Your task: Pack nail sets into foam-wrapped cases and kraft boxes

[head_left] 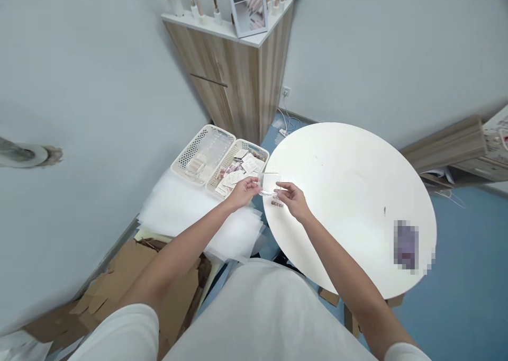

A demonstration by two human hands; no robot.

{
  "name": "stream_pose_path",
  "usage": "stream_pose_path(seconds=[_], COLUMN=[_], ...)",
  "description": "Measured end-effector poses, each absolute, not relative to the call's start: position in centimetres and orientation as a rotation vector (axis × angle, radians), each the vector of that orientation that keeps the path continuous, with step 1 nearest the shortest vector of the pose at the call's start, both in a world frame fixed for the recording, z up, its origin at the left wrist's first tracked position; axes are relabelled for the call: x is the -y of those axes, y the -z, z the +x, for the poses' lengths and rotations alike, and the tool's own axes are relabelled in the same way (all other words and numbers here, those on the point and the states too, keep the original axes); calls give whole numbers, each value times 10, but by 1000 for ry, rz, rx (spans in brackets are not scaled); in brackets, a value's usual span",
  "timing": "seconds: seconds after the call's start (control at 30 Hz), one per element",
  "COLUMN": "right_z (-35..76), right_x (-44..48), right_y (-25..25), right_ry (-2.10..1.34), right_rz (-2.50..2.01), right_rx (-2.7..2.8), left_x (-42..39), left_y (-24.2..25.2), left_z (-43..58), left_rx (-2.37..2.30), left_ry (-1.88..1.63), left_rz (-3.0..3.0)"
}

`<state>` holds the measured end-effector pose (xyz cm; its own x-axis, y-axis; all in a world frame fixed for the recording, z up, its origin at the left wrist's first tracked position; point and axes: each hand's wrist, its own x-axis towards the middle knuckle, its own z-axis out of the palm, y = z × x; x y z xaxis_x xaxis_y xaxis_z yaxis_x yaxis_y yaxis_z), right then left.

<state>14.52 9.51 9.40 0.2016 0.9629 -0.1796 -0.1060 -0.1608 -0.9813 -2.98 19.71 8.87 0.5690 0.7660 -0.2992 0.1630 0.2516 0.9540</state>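
A small clear plastic box (pixel 269 183) is held up over the near-left edge of the round white table. My left hand (pixel 245 192) pinches its left side, and my right hand (pixel 291 199) grips its right side. Just below the box, by my right fingertips, shows a short row of small brownish pieces (pixel 277 204); whether they lie on the table or hang from my fingers I cannot tell. Left of my hands stands a white basket (pixel 218 177) filled with cards and small packs. Beside it, another white basket (pixel 183 148) contains a few clear boxes.
The round white table (pixel 349 170) fills the right side; a blurred purple item (pixel 406 244) lies on it. White foam sheets (pixel 186 213) are stacked under the baskets, with flattened cardboard (pixel 123 276) below. A wooden cabinet (pixel 238 80) stands in the corner.
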Motion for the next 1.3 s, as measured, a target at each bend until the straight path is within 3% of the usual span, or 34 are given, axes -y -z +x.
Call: stream_pose_path(seconds=[0.2,0.4,0.63,0.8,1.13,1.3], right_z=[215,264,284,271,245,254], right_x=[-17,41,103,133,154,161], right_y=[-110,-120,-104,-87,-75,-81], right_ry=[-1035,-1068,-981,-923,-954,-829], right_rz=[-1513,-1563,-1560,-1483,-1498,-1707], right_rx=[921,919,529,291,339,705], left_x=[-137,-91,-28,16,10,1], left_y=[-111,-127,-102,-89,-89,-86], left_z=[26,96,137,136,134,135], left_rx=[-757,-513,-715,-778,-785,-733], left_ry=[-269,-12,-217,-143,-189,-187], left_rz=[1526,1762,1424,1151,1157,1183])
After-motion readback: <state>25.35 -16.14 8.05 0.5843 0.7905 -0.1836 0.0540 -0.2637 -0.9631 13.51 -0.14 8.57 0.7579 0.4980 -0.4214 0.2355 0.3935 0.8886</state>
